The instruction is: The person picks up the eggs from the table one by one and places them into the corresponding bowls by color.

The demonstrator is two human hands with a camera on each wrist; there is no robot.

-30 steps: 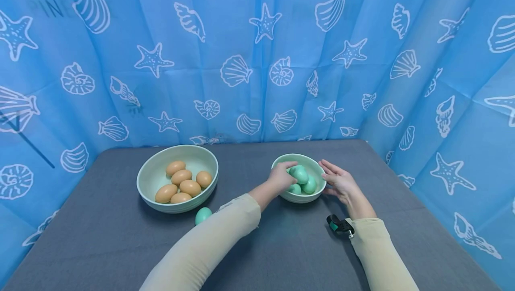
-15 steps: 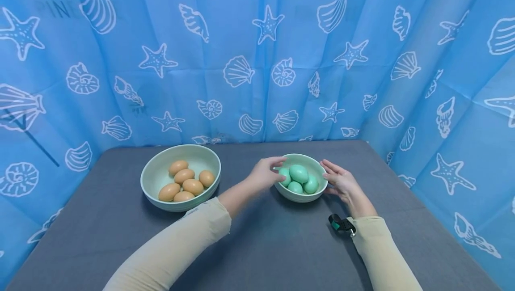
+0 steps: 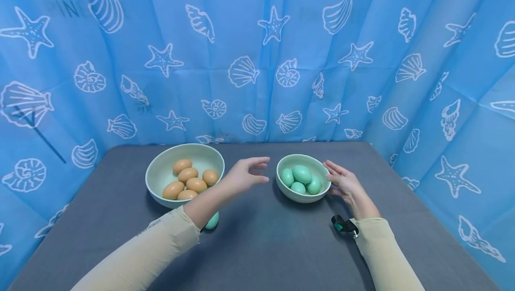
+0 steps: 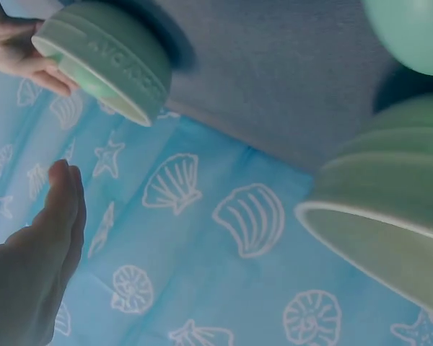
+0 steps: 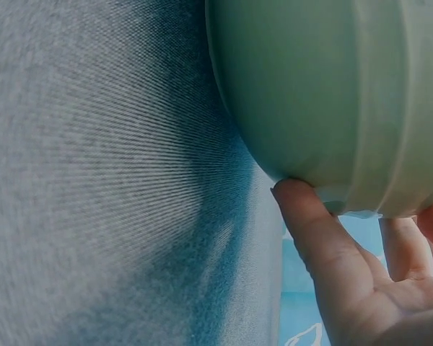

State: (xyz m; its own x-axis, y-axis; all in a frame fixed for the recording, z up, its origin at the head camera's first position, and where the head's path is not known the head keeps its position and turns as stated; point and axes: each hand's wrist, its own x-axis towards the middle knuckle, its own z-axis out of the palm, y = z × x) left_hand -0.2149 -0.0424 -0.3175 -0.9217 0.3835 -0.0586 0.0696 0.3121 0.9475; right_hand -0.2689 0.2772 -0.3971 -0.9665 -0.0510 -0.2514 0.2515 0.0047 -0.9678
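My left hand [image 3: 244, 175] hovers over the table between the two bowls, holding nothing, its fingers extended toward the small bowl. To the right, the small pale-green bowl [image 3: 303, 198] contains several green eggs [image 3: 301, 174]. My right hand [image 3: 347, 185] touches the small bowl's right side, with fingertips resting on its outer wall [image 5: 310, 108]. One green egg [image 3: 212, 221] lies on the table, partly covered by my left forearm. At the left stands a larger pale-green bowl [image 3: 154, 176] with several brown eggs [image 3: 196, 185]; my left arm covers part of its front right.
A grey cloth [image 3: 281, 250] covers the table. Behind it and along the right side hangs a blue curtain [image 3: 257, 94] with white seashells and starfish. A black strap [image 3: 344, 225] sits at my right wrist.
My left hand has let go of a green egg in the small bowl and drawn back left, out of the bowl. My right hand stays at the bowl's side.
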